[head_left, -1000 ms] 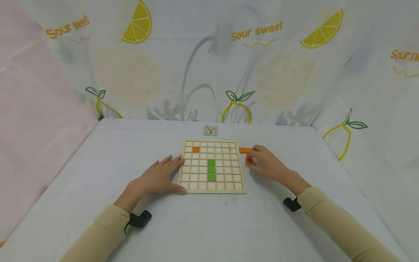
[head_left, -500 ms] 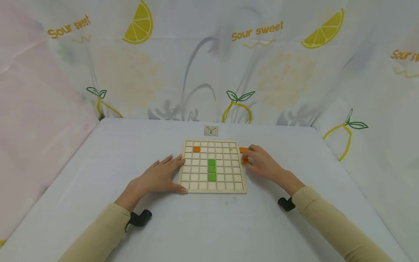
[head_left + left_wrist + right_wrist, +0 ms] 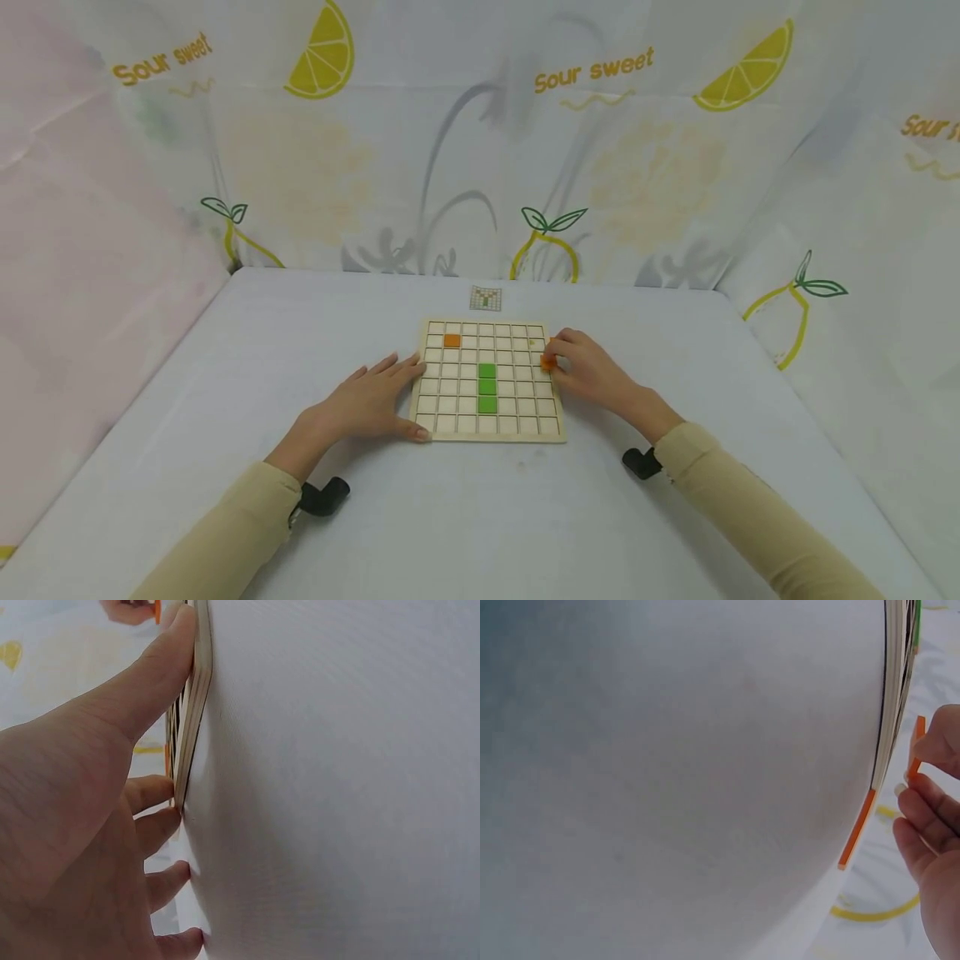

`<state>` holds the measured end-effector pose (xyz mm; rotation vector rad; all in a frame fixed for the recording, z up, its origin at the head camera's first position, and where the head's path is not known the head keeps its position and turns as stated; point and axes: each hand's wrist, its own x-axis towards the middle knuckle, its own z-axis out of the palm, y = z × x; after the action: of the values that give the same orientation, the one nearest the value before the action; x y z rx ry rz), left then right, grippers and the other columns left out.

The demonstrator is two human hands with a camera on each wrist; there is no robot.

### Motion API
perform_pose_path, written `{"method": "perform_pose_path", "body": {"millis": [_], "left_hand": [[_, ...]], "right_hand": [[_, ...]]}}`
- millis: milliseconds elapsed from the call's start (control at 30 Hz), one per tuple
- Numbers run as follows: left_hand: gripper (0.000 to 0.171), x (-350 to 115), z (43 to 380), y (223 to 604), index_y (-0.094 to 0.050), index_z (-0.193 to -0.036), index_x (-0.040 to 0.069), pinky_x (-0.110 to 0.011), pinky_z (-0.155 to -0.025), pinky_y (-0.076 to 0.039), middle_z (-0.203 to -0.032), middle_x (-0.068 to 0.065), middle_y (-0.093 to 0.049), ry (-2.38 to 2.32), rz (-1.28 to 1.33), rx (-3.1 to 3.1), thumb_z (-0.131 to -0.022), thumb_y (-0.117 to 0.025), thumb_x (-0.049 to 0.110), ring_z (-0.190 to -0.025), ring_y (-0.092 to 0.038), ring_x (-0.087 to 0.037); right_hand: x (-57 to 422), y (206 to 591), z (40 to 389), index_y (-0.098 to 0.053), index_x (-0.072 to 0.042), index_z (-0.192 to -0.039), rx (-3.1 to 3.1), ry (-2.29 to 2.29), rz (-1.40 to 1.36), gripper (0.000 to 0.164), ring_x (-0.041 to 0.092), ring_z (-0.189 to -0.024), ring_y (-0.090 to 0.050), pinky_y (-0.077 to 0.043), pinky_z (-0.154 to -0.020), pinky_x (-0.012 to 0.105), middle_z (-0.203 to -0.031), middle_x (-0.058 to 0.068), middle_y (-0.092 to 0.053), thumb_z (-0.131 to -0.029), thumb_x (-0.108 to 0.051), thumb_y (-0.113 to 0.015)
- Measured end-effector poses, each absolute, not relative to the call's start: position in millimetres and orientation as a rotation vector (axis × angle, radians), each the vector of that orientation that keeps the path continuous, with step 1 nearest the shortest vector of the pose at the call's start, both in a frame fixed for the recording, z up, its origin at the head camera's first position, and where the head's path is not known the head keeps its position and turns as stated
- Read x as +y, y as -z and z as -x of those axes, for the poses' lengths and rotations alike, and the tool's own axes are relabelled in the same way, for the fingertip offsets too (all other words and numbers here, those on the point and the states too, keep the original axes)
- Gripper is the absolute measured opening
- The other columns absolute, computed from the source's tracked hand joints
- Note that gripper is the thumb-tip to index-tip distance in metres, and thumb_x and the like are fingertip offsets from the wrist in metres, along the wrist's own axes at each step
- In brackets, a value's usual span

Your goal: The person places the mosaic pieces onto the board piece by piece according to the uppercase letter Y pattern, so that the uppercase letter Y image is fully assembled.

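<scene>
A square wooden grid board [image 3: 487,437] lies flat on the white table, with one orange tile [image 3: 452,341] in its upper left and a column of three green tiles [image 3: 487,387] near its middle. My left hand [image 3: 372,402] rests at the board's left edge, fingers spread, thumb on the near corner. With thumb and fingers my right hand [image 3: 592,371] pinches an orange square tile [image 3: 917,742], held above the board's right edge. More orange [image 3: 857,829] lies on the table against that edge, mostly hidden by the right hand in the head view.
Behind the board lies a small card [image 3: 486,298] printed with a grid and coloured squares. A patterned cloth [image 3: 405,150] hangs at the table's back and sides. A black wrist mount [image 3: 325,497] sits under the left sleeve, and another [image 3: 642,463] under the right.
My right hand has moved left with the orange tile, from beside the board to over its right edge. The left hand has stayed at the board's left side.
</scene>
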<state>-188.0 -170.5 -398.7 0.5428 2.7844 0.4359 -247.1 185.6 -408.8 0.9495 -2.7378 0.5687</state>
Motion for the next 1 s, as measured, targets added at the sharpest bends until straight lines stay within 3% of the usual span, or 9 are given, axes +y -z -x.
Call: {"method": "perform_pose_path", "body": {"millis": [733, 1000], "left_hand": [[0.112, -169.7, 188.5, 395.4, -0.030, -0.157, 0.014, -0.069, -0.118, -0.018, -0.167, -0.006, -0.021, -0.431, -0.540, 2.784, -0.071, -0.076, 0.069, -0.154, -0.016, -0.040], [0.112, -169.0, 189.2, 396.6, -0.030, -0.157, 0.015, -0.069, -0.118, -0.017, -0.167, -0.005, -0.020, -0.434, -0.539, 2.780, -0.071, -0.076, 0.069, -0.154, -0.015, -0.039]], "right_hand": [[163.2, 406.9, 254.6, -0.070, -0.009, -0.097, -2.785, -0.613, -0.973, 0.016, 0.018, -0.090, -0.056, -0.052, -0.084, 0.034, -0.098, 0.003, -0.063, -0.084, -0.001, -0.068], [153.6, 406.1, 255.3, -0.070, -0.008, -0.100, -2.827, -0.692, -0.972, 0.017, 0.019, -0.097, -0.055, -0.051, -0.088, 0.036, -0.102, 0.003, -0.062, -0.086, 0.001, -0.064]]}}
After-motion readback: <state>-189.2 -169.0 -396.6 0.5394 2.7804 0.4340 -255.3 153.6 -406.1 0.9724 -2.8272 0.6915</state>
